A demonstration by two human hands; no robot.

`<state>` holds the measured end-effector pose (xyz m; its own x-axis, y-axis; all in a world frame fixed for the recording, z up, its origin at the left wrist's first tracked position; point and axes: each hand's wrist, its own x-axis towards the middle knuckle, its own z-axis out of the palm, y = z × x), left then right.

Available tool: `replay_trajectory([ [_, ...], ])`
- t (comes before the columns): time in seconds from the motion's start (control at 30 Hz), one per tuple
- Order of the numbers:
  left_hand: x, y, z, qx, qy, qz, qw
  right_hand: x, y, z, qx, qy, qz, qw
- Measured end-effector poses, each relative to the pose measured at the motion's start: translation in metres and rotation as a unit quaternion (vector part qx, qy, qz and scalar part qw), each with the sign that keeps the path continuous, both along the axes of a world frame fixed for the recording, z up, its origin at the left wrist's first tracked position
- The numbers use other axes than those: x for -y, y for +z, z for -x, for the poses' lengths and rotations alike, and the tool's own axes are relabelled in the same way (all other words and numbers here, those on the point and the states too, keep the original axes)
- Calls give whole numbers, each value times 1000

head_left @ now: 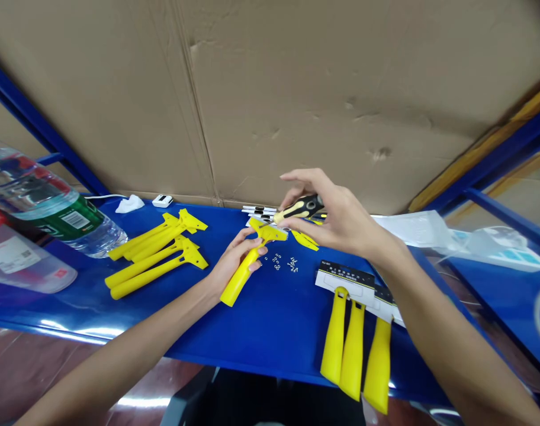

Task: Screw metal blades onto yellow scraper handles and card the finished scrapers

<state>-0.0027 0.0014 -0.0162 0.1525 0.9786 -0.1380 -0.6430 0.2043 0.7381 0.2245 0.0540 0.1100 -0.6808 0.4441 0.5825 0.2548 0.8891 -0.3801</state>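
My left hand (232,260) is closed around the handle of a yellow scraper (240,283), its wide head tilted up and away from me. In my right hand (341,218) is a screwdriver (300,209) with a black and cream handle. Its shaft points left and down, and the tip meets or nearly meets the scraper's head; exact contact is too small to tell. Just below lie several small rings (277,260) that look like nuts, and beside them several small screws (293,264). A loose yellow head piece (304,240) rests under my right hand.
Several yellow scraper handles (152,272) lie at left on the blue table (252,337). Packaged scrapers (334,337) with black-and-white cards overhang the front edge at right. A water bottle (70,207) and a plastic jug (28,260) stand far left. A cardboard wall (296,106) closes the back.
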Motion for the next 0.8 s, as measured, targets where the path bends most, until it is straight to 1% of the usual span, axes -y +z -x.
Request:
replay_trajectory([
  [0.1,0,0,0,-8,3,-13,1000,1,2,0,-4,38,6,999],
  [0.2,0,0,0,-12,4,-13,1000,1,0,1,-9,43,12,999],
  [0.37,0,-4,-1,-12,-3,-1,1000,1,-4,5,8,24,-45,999],
  [0.6,-2,-12,-1,-28,1,3,1000,-7,-6,2,-1,-24,-41,999],
  [0.7,-1,-11,-1,-46,12,-2,999,-12,-9,2,-8,-51,-32,998],
  [0.8,0,-9,-1,-67,30,-10,997,-14,-11,2,-11,-64,-43,997],
])
